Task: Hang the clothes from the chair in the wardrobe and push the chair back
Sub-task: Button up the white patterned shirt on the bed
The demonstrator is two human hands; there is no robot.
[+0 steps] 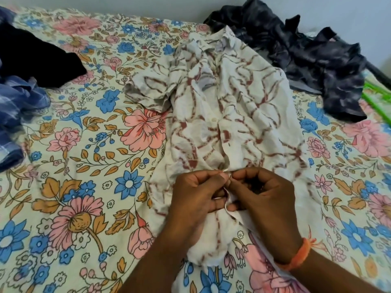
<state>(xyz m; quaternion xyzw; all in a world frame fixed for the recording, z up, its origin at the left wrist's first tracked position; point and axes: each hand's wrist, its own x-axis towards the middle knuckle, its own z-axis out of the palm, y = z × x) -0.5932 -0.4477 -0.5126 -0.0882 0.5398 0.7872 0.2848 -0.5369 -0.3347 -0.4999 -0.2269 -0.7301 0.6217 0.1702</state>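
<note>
Bed (88, 132) in floral sheet, white brown-patterned shirt (232, 106) spread mid-bed, black garment (36, 58) and blue checked cloth (19, 106) far left, dark mottled garment (313, 60) upper right, green hanger (376, 96) at right edge

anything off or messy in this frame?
Nothing damaged or spilled. The white printed shirt lies crumpled on the floral bedsheet, both hands pinching its front placket. Dark garments lie bunched, unhung, at both far corners.

The shirt (222, 115) is white with a reddish-brown branching print. It lies on a cream bedsheet (84, 166) patterned with pink, blue and tan flowers. Far right is a grey-black mottled garment (313, 60); far left, black (31, 56) and blue plaid (19, 106) clothes.
</note>
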